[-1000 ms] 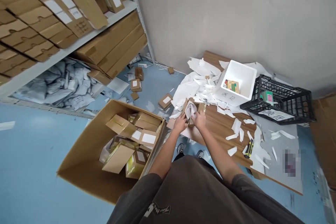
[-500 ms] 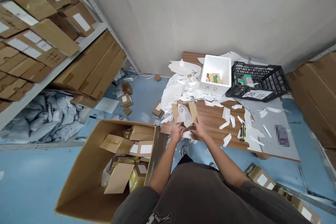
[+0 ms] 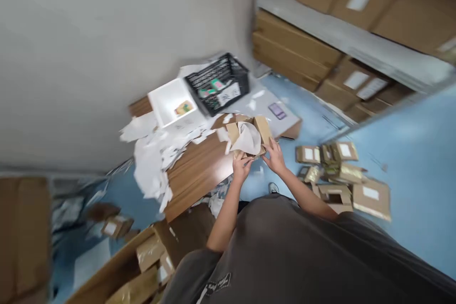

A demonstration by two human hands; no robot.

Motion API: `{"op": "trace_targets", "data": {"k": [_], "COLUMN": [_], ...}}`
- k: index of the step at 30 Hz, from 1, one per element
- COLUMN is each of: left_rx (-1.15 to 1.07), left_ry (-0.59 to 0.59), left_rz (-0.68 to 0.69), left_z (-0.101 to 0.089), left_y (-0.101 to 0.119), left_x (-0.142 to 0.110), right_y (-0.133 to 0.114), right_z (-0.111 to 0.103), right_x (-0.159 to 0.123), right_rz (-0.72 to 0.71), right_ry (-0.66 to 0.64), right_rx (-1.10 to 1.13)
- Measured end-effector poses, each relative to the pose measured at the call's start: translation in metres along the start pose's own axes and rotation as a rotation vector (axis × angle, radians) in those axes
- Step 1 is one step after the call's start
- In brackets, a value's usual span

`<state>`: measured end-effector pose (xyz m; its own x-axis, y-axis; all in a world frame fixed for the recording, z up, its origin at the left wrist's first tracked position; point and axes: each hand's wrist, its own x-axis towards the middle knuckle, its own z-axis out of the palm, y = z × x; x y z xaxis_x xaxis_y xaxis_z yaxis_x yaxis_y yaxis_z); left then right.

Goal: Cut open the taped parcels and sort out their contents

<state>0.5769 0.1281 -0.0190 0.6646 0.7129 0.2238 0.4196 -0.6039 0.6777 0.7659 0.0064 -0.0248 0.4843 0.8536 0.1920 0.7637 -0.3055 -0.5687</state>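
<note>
A small cardboard box with its flaps up is held between my two hands, over the right part of the wooden table. Crumpled white paper fills its opening and hides whatever lies beneath. My left hand grips the near left edge of the box. On the near right side, my right hand has its fingers closed against the cardboard.
On the wooden table stand a white bin and a black crate, beside torn white paper and a phone. Parcels lie on the floor at right, below shelving. A large carton holds boxes at lower left.
My view has swung to the right, bringing the right shelving and floor parcels into sight. Both hands have carried the box rightward across the table, still gripping it.
</note>
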Motion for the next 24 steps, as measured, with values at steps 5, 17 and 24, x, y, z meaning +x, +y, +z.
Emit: {"op": "trace_targets", "data": {"k": [5, 17, 24], "left_rx": [-0.114, -0.112, -0.103], "left_ry": [-0.310, -0.680, -0.555], "left_rz": [0.242, 0.486, 0.335], "left_z": [0.139, 0.308, 0.275], "left_y": [0.117, 0.289, 0.232], "left_x": [0.061, 0.062, 0.081], "right_y": [0.123, 0.254, 0.256], "right_z": [-0.106, -0.225, -0.207], "right_x": [-0.070, -0.232, -0.173], "right_rz": [0.321, 0.893, 0.635], "right_ry": [0.247, 0.662, 0.575], "right_rx": [-0.115, -0.283, -0.137]}}
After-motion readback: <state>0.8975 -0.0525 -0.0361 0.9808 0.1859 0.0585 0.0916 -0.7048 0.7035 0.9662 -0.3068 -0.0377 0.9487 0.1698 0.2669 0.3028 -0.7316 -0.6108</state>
